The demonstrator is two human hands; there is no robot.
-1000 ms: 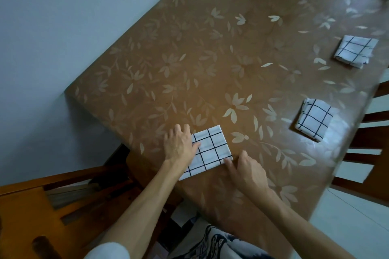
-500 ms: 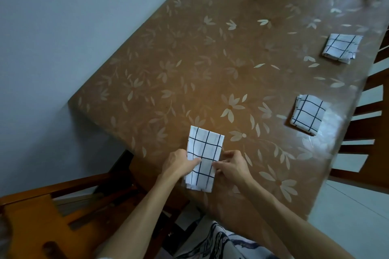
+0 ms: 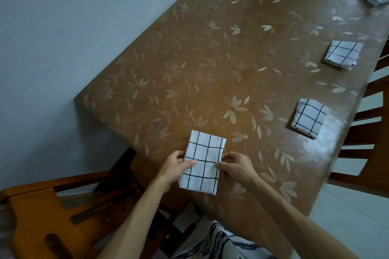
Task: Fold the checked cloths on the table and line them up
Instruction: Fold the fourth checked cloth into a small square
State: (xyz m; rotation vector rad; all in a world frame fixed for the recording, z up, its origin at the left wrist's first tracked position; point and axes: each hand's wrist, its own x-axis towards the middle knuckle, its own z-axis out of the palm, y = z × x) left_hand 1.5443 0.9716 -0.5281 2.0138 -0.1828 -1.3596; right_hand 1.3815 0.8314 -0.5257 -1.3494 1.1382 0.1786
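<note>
Pinching the half-folded checked cloth (image 3: 203,162) at its side edges near the desk's (image 3: 210,65) front edge, the left hand (image 3: 175,167) and right hand (image 3: 234,165) risk letting layers slip askew. Two folded cloths (image 3: 308,118) (image 3: 343,53) lie apart along the right. The desk is glossy brown with leaf print; grey wall (image 3: 63,38), wooden chairs (image 3: 52,216).

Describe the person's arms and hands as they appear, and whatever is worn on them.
Both forearms are bare from wrist to the frame's lower edge; no sleeve shows on either. The left hand and right hand wear no gloves, and no rings, watch or bracelet can be seen. Patterned dark-and-white clothing shows between the arms.
</note>
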